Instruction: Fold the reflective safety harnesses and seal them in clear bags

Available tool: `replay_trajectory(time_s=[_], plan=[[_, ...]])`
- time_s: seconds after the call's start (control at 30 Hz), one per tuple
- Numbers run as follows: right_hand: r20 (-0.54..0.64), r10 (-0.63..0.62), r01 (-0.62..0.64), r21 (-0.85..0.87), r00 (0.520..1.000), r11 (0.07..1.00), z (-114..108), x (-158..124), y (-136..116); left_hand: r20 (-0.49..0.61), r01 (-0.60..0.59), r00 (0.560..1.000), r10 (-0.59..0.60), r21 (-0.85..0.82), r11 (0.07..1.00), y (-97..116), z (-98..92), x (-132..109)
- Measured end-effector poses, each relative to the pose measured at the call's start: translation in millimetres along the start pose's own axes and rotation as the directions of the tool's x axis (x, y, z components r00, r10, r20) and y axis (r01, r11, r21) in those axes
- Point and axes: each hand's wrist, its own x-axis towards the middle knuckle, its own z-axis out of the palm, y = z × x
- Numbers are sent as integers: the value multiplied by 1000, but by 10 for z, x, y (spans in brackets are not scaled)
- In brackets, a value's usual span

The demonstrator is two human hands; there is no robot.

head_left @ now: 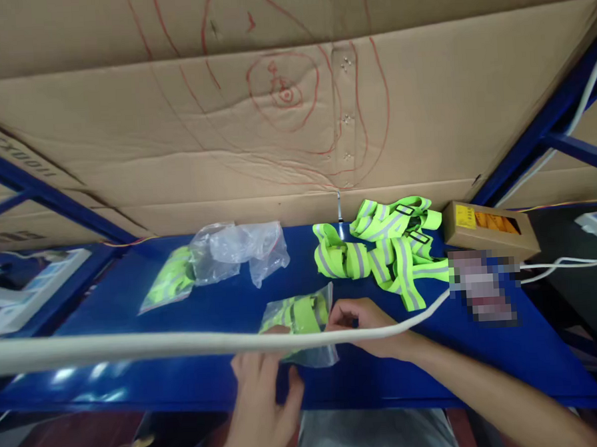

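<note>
A clear zip bag (327, 357) with a folded neon-yellow reflective strap (303, 313) inside lies on the blue table in front of me. My right hand (363, 319) pinches the bag's right edge between thumb and fingers. At the bag's lower left, my left hand (264, 392) rests its fingers against the plastic, the thumb held apart; a white cable across the view hides part of these fingers. Beyond my right hand lie several loose neon-yellow reflective straps (405, 264) with black buckles, tangled together.
Another filled bag (169, 280) lies at left, beside crumpled clear bags (249, 246). A small cardboard box (492, 230) stands at back right. The white cable (135, 349) crosses close to the camera. Cardboard (173, 123) walls the back; a power strip (36, 290) sits far left.
</note>
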Motion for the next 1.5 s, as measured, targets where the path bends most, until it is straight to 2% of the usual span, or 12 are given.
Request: replay_trajectory(time_s=[0.1, 0.27, 0.4, 0.53, 0.7, 0.87, 1.03, 1.17, 1.23, 1.33, 1.43, 1.5], plan=[[86, -5, -5, 121, 996, 993, 43, -32, 89, -55, 34, 998, -41, -122, 992, 280, 85, 122], [170, 83, -143, 385, 982, 912, 108, -67, 113, 138, 163, 982, -126, -309, 937, 350, 18, 275], [165, 53, -111, 368, 985, 923, 153, -96, 56, 295, 298, 936, -192, -376, 877, 304, -101, 234], [82, 111, -131, 300, 990, 945, 187, -89, 44, 333, 322, 924, -189, -409, 854, 284, -65, 197], [-21, 139, -133, 172, 990, 976, 201, -69, 162, 387, 317, 903, -188, -303, 899, 290, 53, 211], [-10, 98, -96, 109, 995, 989, 202, -95, 185, 403, 262, 902, -156, -222, 939, 289, 44, 239], [-11, 71, -71, -54, 997, 996, 237, -102, 173, 518, 230, 836, -182, -29, 973, 263, 52, 257], [-93, 185, -178, 83, 978, 981, 275, -82, 269, 565, 246, 792, -232, 54, 968, 273, 86, 260], [-81, 233, -213, 200, 969, 956, 286, -62, 319, 604, 279, 742, -291, 116, 953, 306, 78, 289], [-46, 226, -202, 298, 973, 933, 293, -30, 357, 618, 315, 691, -374, 208, 926, 368, 40, 356], [-34, 198, -175, 337, 980, 925, 304, -18, 367, 629, 316, 669, -396, 241, 918, 408, 22, 399], [-39, 188, -165, 334, 981, 928, 314, -25, 372, 622, 306, 675, -397, 254, 918, 414, 34, 396]])
